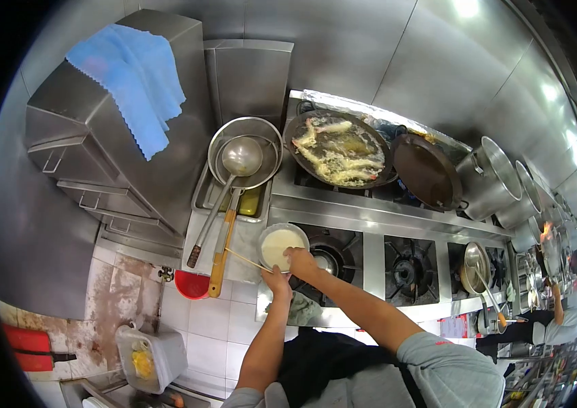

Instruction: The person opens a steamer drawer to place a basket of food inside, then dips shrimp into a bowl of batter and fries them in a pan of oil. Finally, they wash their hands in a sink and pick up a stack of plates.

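Note:
A white bowl of pale, creamy batter (pixel 282 246) stands at the stove's front edge. My left hand (pixel 277 280) is closed at its near side, with thin wooden chopsticks (pixel 248 260) pointing out to the left. My right hand (pixel 300 264) hangs over the bowl's near right rim, its fingers bent together; whatever they hold is hidden. Beyond the bowl, a wide black pan (pixel 343 149) of bubbling oil holds several long, batter-coated pieces, some with reddish ends.
Left of the bowl, a metal ladle (pixel 241 156) and a wooden-handled strainer (pixel 221 262) rest across a metal bowl (pixel 217 132). A second dark pan (pixel 426 171) and tall pots (pixel 489 180) stand to the right. A blue cloth (pixel 135 78) drapes a steel cabinet. Another person (pixel 564 326) works far right.

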A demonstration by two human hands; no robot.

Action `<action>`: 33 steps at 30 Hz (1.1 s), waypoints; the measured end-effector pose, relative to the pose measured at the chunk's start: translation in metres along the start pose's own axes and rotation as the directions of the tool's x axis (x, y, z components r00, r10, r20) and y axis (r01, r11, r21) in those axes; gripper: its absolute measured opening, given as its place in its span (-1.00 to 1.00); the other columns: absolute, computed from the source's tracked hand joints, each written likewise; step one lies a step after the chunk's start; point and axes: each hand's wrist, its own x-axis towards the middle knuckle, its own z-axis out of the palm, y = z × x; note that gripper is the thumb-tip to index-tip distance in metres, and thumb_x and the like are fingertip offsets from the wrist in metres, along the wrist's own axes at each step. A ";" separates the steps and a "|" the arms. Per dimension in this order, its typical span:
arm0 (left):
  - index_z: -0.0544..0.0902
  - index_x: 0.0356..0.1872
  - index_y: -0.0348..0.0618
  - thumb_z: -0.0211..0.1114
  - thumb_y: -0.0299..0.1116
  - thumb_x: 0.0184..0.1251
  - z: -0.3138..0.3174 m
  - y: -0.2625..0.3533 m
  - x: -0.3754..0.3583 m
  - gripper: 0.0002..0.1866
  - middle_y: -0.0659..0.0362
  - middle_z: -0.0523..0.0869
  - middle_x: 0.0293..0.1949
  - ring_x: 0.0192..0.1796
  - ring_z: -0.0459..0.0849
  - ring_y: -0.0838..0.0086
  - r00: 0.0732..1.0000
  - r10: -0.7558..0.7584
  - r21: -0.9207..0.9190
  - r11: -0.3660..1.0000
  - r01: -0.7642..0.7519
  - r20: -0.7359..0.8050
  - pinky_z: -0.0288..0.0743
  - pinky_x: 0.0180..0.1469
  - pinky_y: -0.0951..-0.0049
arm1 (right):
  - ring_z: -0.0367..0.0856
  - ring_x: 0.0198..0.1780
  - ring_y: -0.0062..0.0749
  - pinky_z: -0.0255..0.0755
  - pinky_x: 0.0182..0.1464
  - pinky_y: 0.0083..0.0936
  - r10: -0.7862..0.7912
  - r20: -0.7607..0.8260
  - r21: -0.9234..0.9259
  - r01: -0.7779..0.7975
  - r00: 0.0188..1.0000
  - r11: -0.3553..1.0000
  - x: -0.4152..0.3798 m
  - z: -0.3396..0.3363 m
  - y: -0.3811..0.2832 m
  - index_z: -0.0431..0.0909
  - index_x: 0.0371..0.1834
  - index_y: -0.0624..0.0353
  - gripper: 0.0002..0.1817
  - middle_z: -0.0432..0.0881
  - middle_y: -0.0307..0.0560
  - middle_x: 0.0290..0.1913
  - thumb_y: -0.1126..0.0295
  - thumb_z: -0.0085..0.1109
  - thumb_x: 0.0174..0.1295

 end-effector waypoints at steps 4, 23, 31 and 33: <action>0.26 0.23 -0.03 -0.02 -0.54 0.36 0.002 0.004 0.006 -0.57 0.07 0.52 0.12 0.01 0.64 0.28 1.000 -0.024 0.006 1.000 0.025 -0.009 0.67 -0.25 0.29 | 0.68 -0.20 -0.01 0.55 -0.10 -0.23 -0.029 -0.024 -0.010 0.029 0.999 1.000 0.005 0.005 0.002 0.61 -0.21 0.22 -0.74 0.68 0.14 -0.30 0.56 0.22 -0.04; 0.34 -0.16 -0.09 0.28 -0.17 0.37 -0.021 0.026 -0.037 -0.68 0.17 0.44 -0.25 -0.31 0.52 0.47 0.994 0.051 0.358 0.934 -0.014 -0.095 0.59 -0.48 0.43 | 0.65 -0.07 0.02 0.52 0.02 -0.19 -0.070 0.094 -0.038 0.073 0.993 0.997 0.018 0.016 0.002 0.59 -0.10 0.20 -0.72 0.67 0.15 -0.18 0.46 0.23 0.07; 0.52 -0.04 -0.07 0.04 -0.08 0.52 -0.056 0.038 -0.075 -0.71 0.30 0.48 -0.37 -0.45 0.40 0.66 0.992 0.113 0.623 0.773 -0.119 0.050 0.34 -0.53 0.64 | 0.67 -0.09 -0.17 0.55 0.01 -0.34 -0.044 0.136 -0.109 0.059 0.990 0.992 0.017 0.026 0.009 0.59 -0.06 0.19 -0.68 0.69 0.04 -0.19 0.43 0.21 0.07; 0.54 0.03 -0.08 0.02 -0.15 0.54 -0.053 0.051 -0.087 -0.71 0.32 0.47 -0.39 -0.47 0.39 0.68 0.991 0.103 0.610 0.782 -0.132 0.083 0.32 -0.54 0.65 | 0.68 -0.10 -0.16 0.55 0.00 -0.34 -0.060 0.117 -0.100 0.072 0.991 0.992 0.019 0.033 0.017 0.58 -0.05 0.19 -0.68 0.69 0.03 -0.20 0.43 0.20 0.07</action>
